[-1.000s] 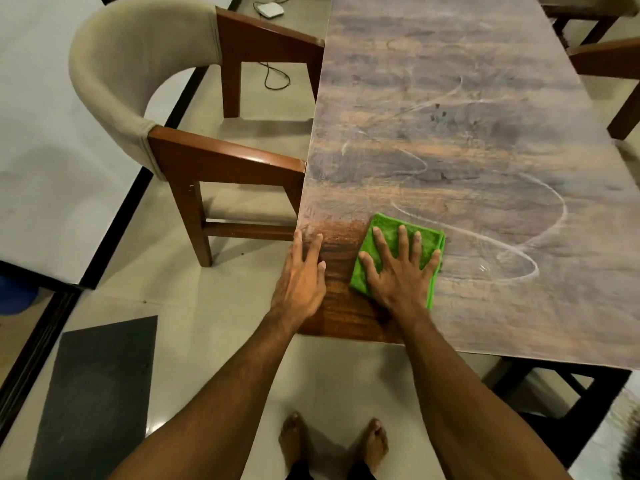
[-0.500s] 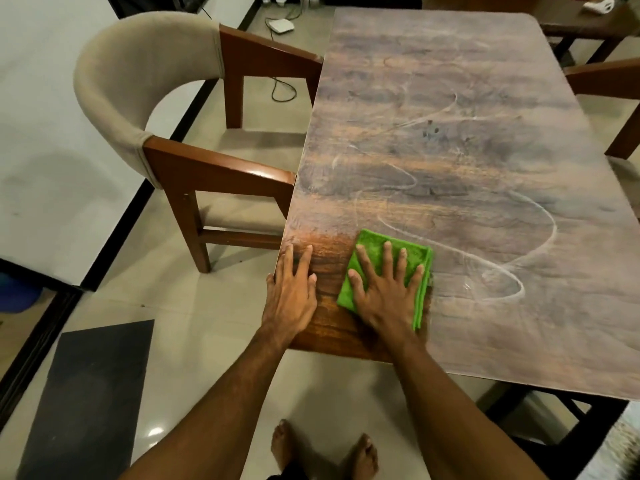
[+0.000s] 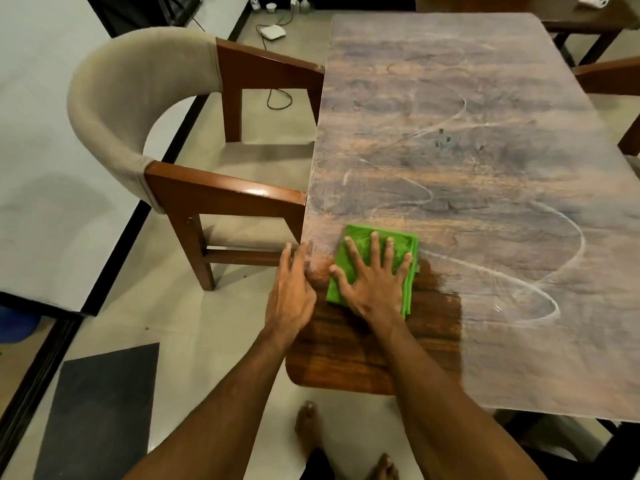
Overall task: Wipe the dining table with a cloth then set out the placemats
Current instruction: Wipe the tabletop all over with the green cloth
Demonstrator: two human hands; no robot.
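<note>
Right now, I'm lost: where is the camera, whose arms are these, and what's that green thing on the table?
There is no machine here: a person wears a wide-angle camera on the head, so you look down along their own arms. The right hand lies flat, fingers spread, pressing a folded green cloth onto the dining table. The left hand rests flat on the table's edge beside it and holds nothing. The dark glossy patch near the corner looks wiped; the rest is dull with white streaks. A cushioned chair stands beside the table. No placemats show.
</note>
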